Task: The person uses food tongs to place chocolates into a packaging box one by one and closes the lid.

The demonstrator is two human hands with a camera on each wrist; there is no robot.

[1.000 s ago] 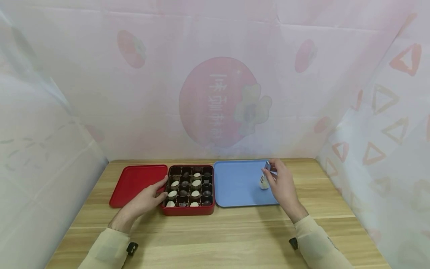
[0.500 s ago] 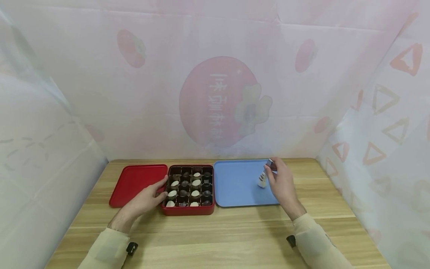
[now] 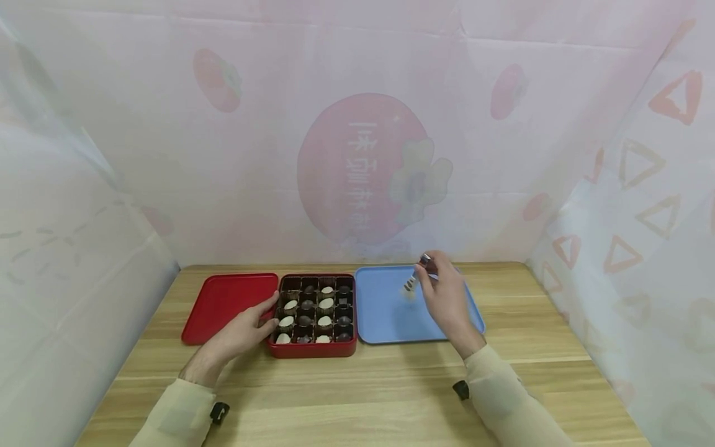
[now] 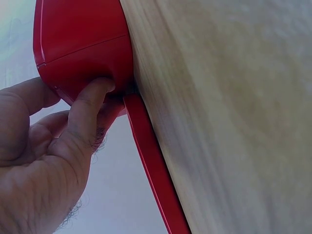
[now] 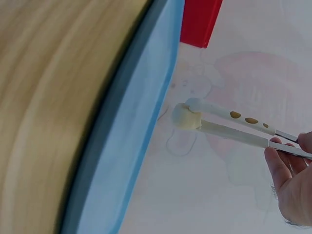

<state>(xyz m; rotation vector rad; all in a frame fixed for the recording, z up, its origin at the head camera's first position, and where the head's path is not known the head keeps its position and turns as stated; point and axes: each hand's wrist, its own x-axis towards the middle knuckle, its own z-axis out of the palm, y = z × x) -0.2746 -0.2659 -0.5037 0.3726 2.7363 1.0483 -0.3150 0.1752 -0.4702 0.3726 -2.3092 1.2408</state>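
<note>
My right hand [image 3: 445,292] holds a pair of metal tongs [image 5: 234,132] with pale tips, one arm pierced by oval holes. Between the tips sits a rounded cream-white chocolate [image 5: 185,118], raised over the blue tray [image 3: 385,310]. My left hand [image 3: 244,332] rests against the left side of the red box [image 3: 313,351], fingers extended, thumb nearer the front. In the left wrist view the thumb presses low on the box wall [image 4: 87,58], with another finger up by its rim. Dark and white chocolates [image 3: 326,304] fill most of the box's compartments.
A red lid [image 3: 234,298] lies flat left of the box, partly behind my left hand. The blue tray stands close on the box's right. Empty compartments [image 3: 290,283] show at the box's back left. Patterned sheets [image 3: 357,62] enclose the wooden table [image 3: 357,397].
My right hand has moved left over the blue tray, carrying the tongs and the white chocolate up and toward the box. The left hand and box have stayed in place.
</note>
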